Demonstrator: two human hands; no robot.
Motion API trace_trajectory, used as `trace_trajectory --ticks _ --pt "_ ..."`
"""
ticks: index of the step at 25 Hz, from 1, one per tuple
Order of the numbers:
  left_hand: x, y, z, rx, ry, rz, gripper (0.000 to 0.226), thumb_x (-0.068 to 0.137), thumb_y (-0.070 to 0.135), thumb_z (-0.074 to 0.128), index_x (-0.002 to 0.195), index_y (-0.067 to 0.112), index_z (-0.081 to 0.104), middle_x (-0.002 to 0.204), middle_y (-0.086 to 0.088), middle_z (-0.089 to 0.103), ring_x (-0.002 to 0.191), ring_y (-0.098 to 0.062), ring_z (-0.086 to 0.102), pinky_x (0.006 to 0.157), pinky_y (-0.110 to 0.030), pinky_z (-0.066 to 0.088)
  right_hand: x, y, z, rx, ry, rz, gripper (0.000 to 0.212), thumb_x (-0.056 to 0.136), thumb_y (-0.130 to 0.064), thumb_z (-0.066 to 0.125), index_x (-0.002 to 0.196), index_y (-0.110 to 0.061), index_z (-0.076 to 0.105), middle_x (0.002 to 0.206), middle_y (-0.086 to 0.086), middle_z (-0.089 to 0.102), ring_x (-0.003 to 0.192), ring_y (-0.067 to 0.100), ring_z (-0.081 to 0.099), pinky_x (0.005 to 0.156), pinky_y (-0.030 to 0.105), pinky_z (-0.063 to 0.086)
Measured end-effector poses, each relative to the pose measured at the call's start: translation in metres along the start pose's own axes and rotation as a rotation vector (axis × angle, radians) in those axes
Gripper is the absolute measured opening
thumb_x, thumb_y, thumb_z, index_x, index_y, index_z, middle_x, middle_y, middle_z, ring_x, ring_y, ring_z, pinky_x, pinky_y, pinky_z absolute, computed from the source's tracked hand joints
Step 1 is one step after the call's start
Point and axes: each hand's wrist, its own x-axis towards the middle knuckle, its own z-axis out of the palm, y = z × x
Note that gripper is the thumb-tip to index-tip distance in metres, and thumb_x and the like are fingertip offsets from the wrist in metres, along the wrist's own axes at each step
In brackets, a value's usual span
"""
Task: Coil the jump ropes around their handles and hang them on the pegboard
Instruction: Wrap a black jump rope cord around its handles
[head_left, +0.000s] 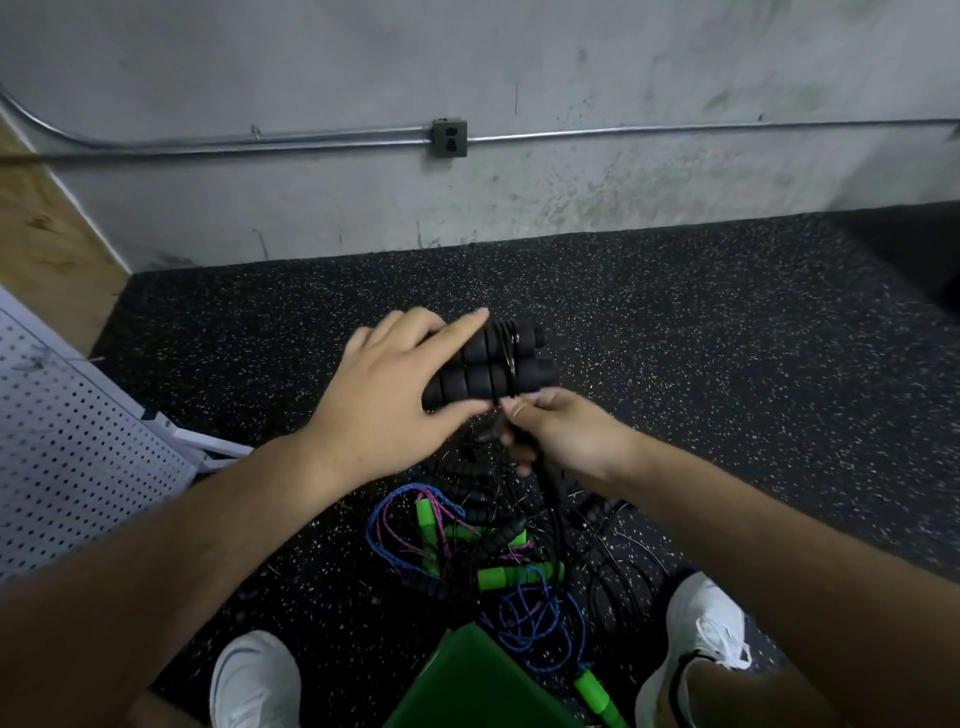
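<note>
While standing on the speckled floor (675, 338), holds the two black handles (488, 371) side by side in the left hand (395, 384), grip closed over their left ends, with a few turns of thin black rope (506, 353) wound around both near their middle. Pinches the same rope just below the handles with the right hand (566, 436), grip narrow, thumb and fingers tight on the strand. Stands over a tangle of more ropes (519, 618), blue, pink and black with green handles (511, 577), lying on the floor between two white shoes (254, 680), with the white pegboard (78, 441) off to the left, well apart from both hands.
</note>
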Motion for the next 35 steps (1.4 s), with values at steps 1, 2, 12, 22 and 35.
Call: trace_trajectory --ticks 1,2,12,22,35 --pt "0.002 -0.004 0.002 0.054 0.020 -0.020 0.079 0.084 0.056 0.069 0.154 0.035 0.038 0.118 0.009 0.051 0.112 -0.015 0.046 0.098 -0.038 0.032 -0.002 -0.001 0.009 -0.022 -0.022 0.010 0.032 0.108 -0.025 0.042 0.088 -0.021 0.067 0.072 0.003 0.055 0.060 0.015 0.048 0.056 0.028 0.047" --pt "0.003 -0.008 0.004 0.103 0.016 -0.034 0.079 0.084 0.054 0.071 0.154 0.036 0.038 0.118 0.009 0.052 0.112 -0.017 0.046 0.098 -0.037 0.032 -0.004 -0.003 0.017 -0.099 -0.002 -0.004 0.033 0.109 -0.029 0.041 0.085 -0.026 0.065 0.071 0.002 0.052 0.057 0.012 0.046 0.053 0.026 0.046" --pt "0.007 -0.032 0.019 0.286 -0.116 -0.119 0.081 0.083 0.056 0.072 0.154 0.046 0.033 0.123 0.000 0.052 0.116 -0.022 0.044 0.104 -0.038 0.032 -0.037 -0.051 0.024 -0.509 -0.190 0.174 0.033 0.107 -0.025 0.044 0.079 -0.009 0.053 0.057 -0.002 0.059 0.056 0.021 0.065 0.060 0.029 0.048" --pt "0.003 -0.010 0.017 0.276 -0.250 0.192 0.068 0.086 0.045 0.064 0.149 0.039 0.039 0.111 0.006 0.051 0.106 -0.016 0.046 0.095 -0.038 0.039 -0.034 -0.062 -0.022 -1.099 0.272 -0.376 0.014 0.099 -0.032 0.058 0.094 -0.030 0.070 0.077 -0.014 0.066 0.064 0.001 0.054 0.058 0.025 0.038" --pt "0.008 0.010 -0.002 0.404 0.088 0.184 0.079 0.083 0.054 0.054 0.149 0.014 0.039 0.107 -0.008 0.058 0.093 -0.028 0.057 0.073 -0.043 0.052 -0.012 0.000 0.003 -0.370 -0.004 -0.050 0.037 0.109 -0.028 0.036 0.081 -0.018 0.058 0.067 0.002 0.051 0.056 0.011 0.049 0.056 0.022 0.045"
